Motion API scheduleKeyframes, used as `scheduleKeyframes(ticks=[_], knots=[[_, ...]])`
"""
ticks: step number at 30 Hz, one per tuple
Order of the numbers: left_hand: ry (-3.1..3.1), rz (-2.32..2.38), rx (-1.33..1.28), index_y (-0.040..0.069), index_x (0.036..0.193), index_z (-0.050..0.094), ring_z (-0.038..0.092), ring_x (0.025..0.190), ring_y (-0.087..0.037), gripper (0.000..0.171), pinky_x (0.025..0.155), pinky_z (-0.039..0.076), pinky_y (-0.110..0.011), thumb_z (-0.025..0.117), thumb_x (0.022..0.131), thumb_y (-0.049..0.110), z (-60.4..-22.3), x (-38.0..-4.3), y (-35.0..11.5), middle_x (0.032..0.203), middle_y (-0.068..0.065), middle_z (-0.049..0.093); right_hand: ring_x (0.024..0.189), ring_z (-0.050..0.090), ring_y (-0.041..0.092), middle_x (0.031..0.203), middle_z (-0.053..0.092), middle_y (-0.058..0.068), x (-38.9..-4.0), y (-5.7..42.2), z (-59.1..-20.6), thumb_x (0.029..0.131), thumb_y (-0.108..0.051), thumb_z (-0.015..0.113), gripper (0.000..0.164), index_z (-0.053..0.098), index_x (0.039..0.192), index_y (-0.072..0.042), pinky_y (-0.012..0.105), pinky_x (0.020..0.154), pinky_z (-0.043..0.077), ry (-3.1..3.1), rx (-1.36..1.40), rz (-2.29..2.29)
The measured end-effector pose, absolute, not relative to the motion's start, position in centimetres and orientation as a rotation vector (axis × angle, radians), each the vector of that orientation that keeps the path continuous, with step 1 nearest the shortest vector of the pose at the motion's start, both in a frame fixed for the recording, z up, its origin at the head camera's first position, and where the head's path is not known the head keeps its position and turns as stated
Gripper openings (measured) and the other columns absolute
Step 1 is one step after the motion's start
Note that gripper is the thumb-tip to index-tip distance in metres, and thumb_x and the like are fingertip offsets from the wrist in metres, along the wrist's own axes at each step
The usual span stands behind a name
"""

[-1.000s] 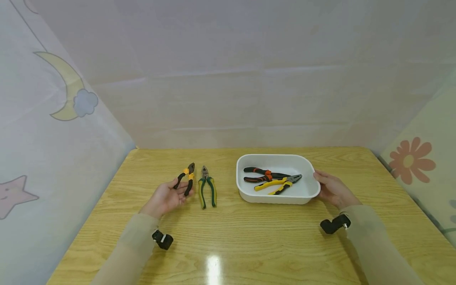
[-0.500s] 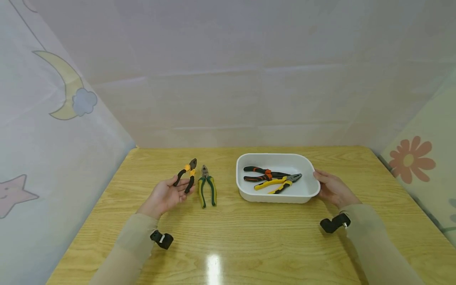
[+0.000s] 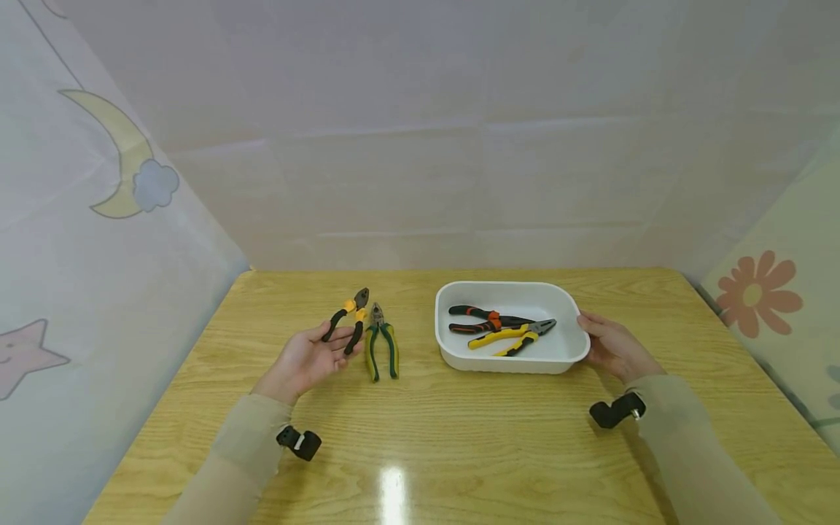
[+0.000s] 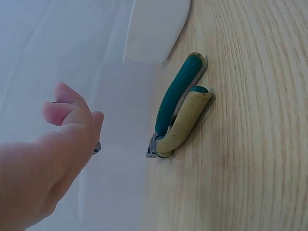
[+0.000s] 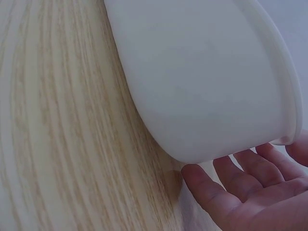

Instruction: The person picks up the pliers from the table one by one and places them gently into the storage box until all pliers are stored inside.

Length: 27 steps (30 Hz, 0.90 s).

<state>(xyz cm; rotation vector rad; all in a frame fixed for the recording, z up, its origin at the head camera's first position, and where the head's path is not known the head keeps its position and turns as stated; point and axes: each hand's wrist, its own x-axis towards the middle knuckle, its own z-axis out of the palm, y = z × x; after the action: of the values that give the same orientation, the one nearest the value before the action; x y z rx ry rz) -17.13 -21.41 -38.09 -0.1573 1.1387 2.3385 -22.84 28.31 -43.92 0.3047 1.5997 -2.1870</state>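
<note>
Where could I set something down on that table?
The widest bare tabletop lies between the forearms, in front of the white tray; a narrower patch separates tray from green-handled pliers. It's crowded where the left hand holds black-and-yellow pliers near those; the tray holds two more pliers.

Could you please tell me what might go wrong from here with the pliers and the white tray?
The orange-and-black pliers sit in the left hand with their handles spread, so they might slip or swing. They are also near the green-and-yellow pliers and could knock them. The right hand holds the white tray at one end only, so a bump might turn it.
</note>
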Motion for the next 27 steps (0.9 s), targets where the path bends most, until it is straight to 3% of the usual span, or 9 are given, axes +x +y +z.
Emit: scheduleKeyframes(ticks=[2,5,8,16,27], knots=[[1.14,2.332,-0.137,-0.009,0.15,0.003,0.058,0.099,-0.023,0.058,0.071,0.041,-0.025,0.016,0.108,0.028,-38.0,-17.11,-21.36,0.13,-0.021,0.047,0.096,0.056,0.005,0.117,0.048,-0.006,-22.85,28.35,-43.96,0.102,-0.025,0.051,0.078,-0.003,0.156,-0.008,0.031,0.084,0.051,1.6,0.301,-2.186],[1.143,2.323,-0.116,-0.01,0.149,0.007,0.057,0.099,-0.023,0.057,0.071,0.041,-0.025,0.016,0.108,0.028,-38.03,-17.19,-21.3,0.112,-0.013,0.059,0.096,0.056,0.005,0.122,0.045,-0.004,-22.84,28.34,-43.94,0.101,-0.026,0.051,0.079,-0.003,0.156,-0.008,0.03,0.084,0.051,1.614,0.302,-2.177],[1.155,2.316,-0.113,-0.011,0.147,0.012,0.057,0.1,-0.024,0.055,0.071,0.041,-0.025,0.016,0.108,0.027,-38.04,-17.23,-21.24,0.112,-0.012,0.059,0.096,0.056,0.005,0.125,0.042,-0.001,-22.84,28.3,-43.88,0.101,-0.026,0.051,0.079,-0.003,0.156,-0.008,0.03,0.085,0.051,1.616,0.304,-2.174],[1.154,2.304,-0.092,-0.011,0.148,0.007,0.056,0.101,-0.024,0.057,0.071,0.042,-0.025,0.017,0.108,0.027,-37.72,-17.04,-20.95,0.113,-0.013,0.058,0.094,0.057,0.005,0.106,0.054,-0.012,-22.81,28.38,-43.89,0.102,-0.026,0.05,0.078,-0.002,0.156,-0.005,0.03,0.081,0.051,1.645,0.288,-2.165],[1.127,2.277,-0.061,-0.01,0.15,0.0,0.056,0.098,-0.022,0.058,0.072,0.042,-0.024,0.015,0.108,0.028,-37.27,-16.9,-20.49,0.114,-0.013,0.059,0.095,0.056,0.004,0.117,0.046,-0.006,-22.76,28.34,-43.89,0.101,-0.027,0.051,0.079,-0.003,0.156,-0.006,0.029,0.083,0.051,1.642,0.293,-2.173]])
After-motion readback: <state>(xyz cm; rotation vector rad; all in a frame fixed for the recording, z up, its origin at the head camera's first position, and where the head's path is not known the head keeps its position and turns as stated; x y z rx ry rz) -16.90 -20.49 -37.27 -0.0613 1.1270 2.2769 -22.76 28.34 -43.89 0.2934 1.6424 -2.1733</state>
